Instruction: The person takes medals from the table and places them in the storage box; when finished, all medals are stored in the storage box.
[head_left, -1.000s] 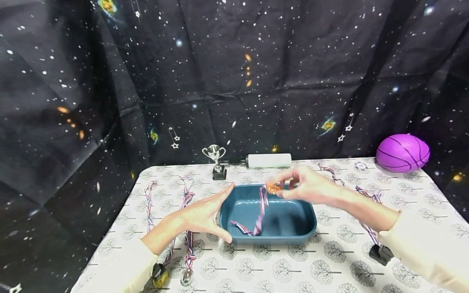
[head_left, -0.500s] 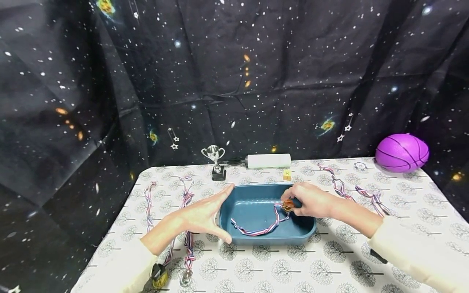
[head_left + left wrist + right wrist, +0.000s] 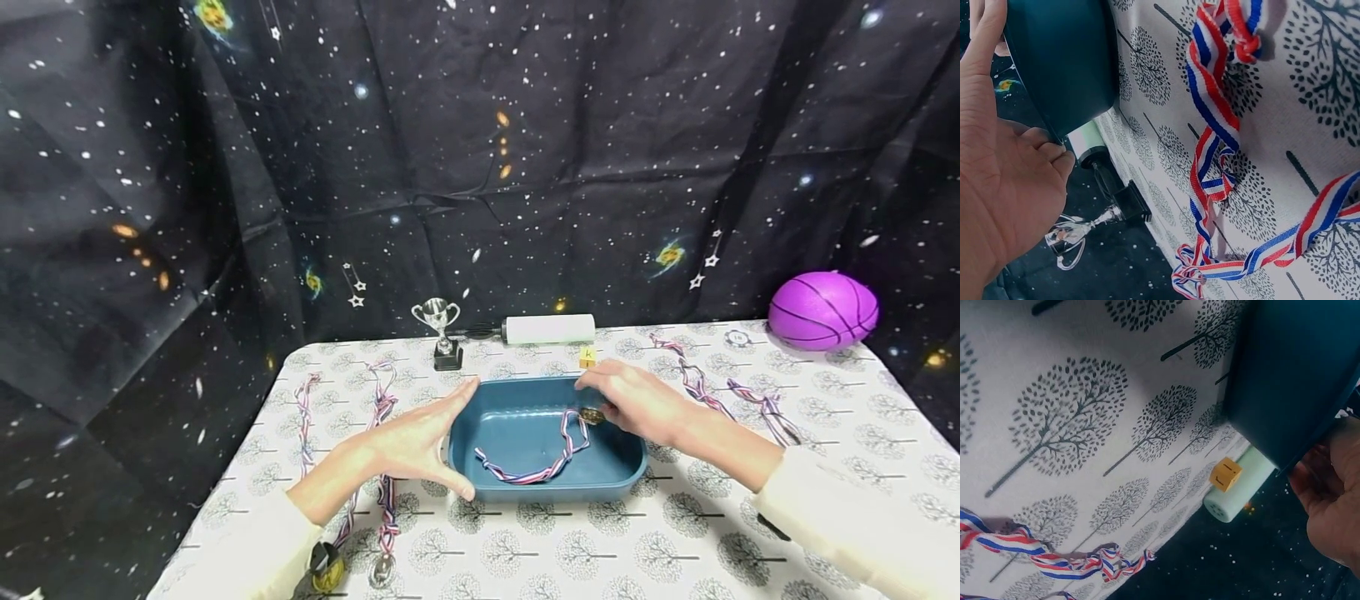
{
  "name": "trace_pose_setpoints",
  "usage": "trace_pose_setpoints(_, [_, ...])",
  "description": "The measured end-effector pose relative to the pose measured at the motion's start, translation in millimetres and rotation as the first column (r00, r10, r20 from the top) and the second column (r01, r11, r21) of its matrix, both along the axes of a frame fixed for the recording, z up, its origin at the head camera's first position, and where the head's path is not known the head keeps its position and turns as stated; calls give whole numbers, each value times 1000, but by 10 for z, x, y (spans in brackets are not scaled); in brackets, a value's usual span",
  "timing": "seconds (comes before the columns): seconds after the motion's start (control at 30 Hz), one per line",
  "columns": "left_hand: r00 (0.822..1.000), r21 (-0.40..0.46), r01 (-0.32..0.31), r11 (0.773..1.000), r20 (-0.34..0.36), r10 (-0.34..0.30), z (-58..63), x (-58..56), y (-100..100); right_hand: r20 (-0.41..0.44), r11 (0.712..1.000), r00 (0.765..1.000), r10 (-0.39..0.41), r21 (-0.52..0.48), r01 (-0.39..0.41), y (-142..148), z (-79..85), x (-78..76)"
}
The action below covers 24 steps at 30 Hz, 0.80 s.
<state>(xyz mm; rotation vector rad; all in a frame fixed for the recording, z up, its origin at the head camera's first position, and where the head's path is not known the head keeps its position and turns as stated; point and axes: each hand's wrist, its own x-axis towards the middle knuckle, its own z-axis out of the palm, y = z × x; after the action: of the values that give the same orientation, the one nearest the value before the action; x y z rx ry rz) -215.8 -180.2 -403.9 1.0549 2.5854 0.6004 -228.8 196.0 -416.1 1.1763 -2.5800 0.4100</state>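
Note:
A blue oblong tub [image 3: 547, 493] stands on the tree-print tablecloth. My left hand [image 3: 408, 437] holds its left end, thumb at the near corner and fingers at the far one. In the left wrist view that hand [image 3: 1016, 156] lies along the tub's wall [image 3: 1066, 62]. My right hand [image 3: 637, 404] reaches down into the tub's right part. A dark bronze medal [image 3: 591, 415] shows edge-tilted right under its fingers; I cannot tell whether they still pinch it. The medal's striped ribbon [image 3: 536, 477] curls across the tub floor.
More striped ribbons lie left [image 3: 384, 408] and right [image 3: 693, 379], with a gold medal [image 3: 327, 575] and a silver medal [image 3: 382, 571] near front left. Behind the tub stand a small trophy cup [image 3: 442, 333], a foam roller [image 3: 550, 328], and a yellow cube [image 3: 587, 357]. A purple ball [image 3: 822, 312] sits back right.
My right hand has carried the medal from above the tub's far rim rightward and down into it, then lifted slightly. The ribbon has settled along the floor. My left hand stays put.

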Motion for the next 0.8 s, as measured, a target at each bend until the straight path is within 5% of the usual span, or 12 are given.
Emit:
trace_pose_setpoints(0.33, [1000, -14, -5, 1000, -17, 5, 7, 10, 8, 45, 976, 980, -194, -95, 198, -47, -60, 54])
trace_pose_setpoints(0.53, [1000, -21, -11, 1000, -6, 11, -7, 8, 11, 26, 970, 979, -201, -134, 203, -130, -109, 90])
trace_pose_setpoints(0.63, [1000, -23, -18, 1000, 11, 18, -3, 12, 11, 113, 968, 976, -189, -145, 204, -173, -94, 129])
trace_pose_setpoints(0.8, [1000, -15, -21, 1000, 19, 21, 6, 12, 6, 294, 954, 928, -227, -127, 273, -272, -66, 155])
